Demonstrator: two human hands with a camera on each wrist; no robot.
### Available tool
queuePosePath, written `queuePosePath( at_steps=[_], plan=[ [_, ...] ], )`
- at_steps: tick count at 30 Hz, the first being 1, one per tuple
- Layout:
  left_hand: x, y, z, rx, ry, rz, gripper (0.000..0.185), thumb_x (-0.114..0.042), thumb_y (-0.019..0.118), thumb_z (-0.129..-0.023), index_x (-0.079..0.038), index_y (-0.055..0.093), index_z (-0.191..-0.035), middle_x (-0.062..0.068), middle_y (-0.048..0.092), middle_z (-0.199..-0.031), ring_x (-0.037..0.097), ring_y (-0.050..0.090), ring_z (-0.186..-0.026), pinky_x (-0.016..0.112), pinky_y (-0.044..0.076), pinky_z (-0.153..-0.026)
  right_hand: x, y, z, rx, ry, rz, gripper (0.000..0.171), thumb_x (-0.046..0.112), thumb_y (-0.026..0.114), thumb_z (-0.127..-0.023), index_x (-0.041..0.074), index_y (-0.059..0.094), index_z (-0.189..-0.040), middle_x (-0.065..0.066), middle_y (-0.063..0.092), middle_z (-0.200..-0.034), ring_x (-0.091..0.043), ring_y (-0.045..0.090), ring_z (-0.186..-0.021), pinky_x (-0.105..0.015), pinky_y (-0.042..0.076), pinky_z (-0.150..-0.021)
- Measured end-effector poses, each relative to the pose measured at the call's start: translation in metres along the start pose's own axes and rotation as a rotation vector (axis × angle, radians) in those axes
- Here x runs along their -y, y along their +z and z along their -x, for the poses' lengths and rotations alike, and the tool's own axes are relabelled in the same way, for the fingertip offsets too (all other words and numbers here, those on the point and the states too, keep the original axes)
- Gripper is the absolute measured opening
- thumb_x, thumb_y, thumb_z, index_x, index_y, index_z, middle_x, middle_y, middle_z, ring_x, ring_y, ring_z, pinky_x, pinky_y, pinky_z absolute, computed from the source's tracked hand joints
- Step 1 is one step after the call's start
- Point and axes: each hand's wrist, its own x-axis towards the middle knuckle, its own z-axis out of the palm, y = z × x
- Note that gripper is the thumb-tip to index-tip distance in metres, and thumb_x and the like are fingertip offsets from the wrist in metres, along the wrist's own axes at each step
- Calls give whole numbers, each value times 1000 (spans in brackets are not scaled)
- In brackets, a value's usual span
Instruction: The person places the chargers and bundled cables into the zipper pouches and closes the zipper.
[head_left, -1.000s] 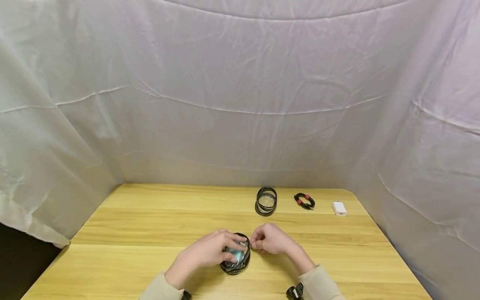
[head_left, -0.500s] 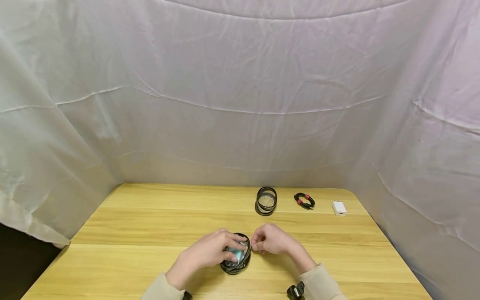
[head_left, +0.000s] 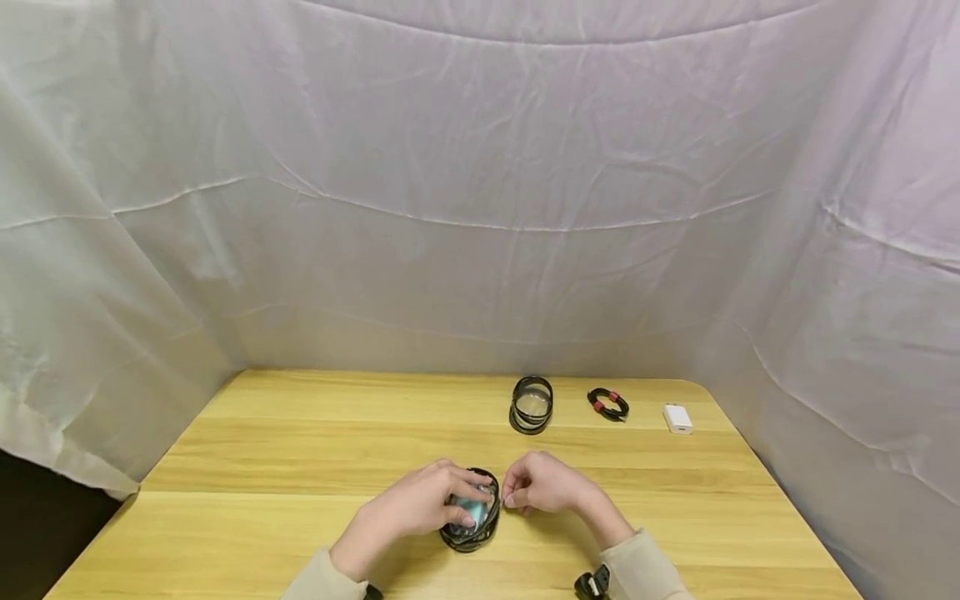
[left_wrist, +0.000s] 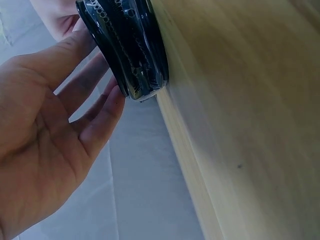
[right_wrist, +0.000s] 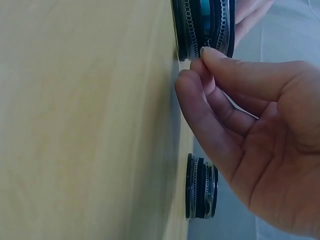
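A small round case with a black zipper band and a clear top sits on the wooden table near its front edge. My left hand lies over the case from the left, fingers and thumb wrapped round its side. My right hand is at the case's right side, thumb and forefinger pinched together on the zipper. The pull itself is hidden between the fingertips.
A second round zip case stands further back, also seen in the right wrist view as a round case. To its right lie a coiled black cable with red ties and a white charger. White cloth walls the table on three sides.
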Motion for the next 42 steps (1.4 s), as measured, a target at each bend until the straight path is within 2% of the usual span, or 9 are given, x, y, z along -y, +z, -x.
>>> queuePosePath(
  at_steps=[12,16,22,27,32,42],
  plan=[
    [-4,-4,2,10,5,-4,38,-24,81,-90,-19,76,-127,-3,66,-142,21,60,-126,40,52,-106,1,3,0,-83,-3,40,12,-3,72,-92,4,72,-83,-5,69,-74,-17,66,-65,-27,58,-58],
    [-4,-4,2,-10,26,-41,37,-23,82,-89,-17,77,-125,0,68,-138,23,62,-126,38,53,-105,1,5,-2,-118,-11,46,11,-2,73,-92,4,73,-83,-4,69,-74,-15,64,-64,-24,54,-55],
    [-4,-4,2,-63,75,-102,37,-24,86,-84,-19,79,-120,-3,69,-134,19,62,-125,37,55,-102,0,7,-4,-121,-20,19,10,0,73,-93,4,72,-84,-4,70,-76,-17,66,-65,-24,55,-55],
    [-3,-4,1,-49,111,-119,41,-23,86,-84,-18,77,-124,-5,66,-140,19,60,-128,37,54,-105,-1,7,-5,-115,-26,21,10,0,73,-93,4,73,-84,-4,71,-76,-17,67,-66,-24,55,-56],
    [0,-3,0,-20,94,-89,42,-25,84,-86,-17,76,-126,-6,66,-141,20,60,-130,39,50,-109,-2,6,-5,-105,-12,14,9,1,73,-94,5,73,-85,-2,71,-76,-15,67,-65,-25,57,-58],
    [1,-1,0,-20,50,-47,40,-25,83,-86,-17,77,-125,-6,67,-139,20,61,-128,41,51,-109,0,4,-4,-75,-29,2,8,-1,74,-93,2,74,-85,-7,71,-78,-19,67,-67,-32,60,-60]
  ],
)
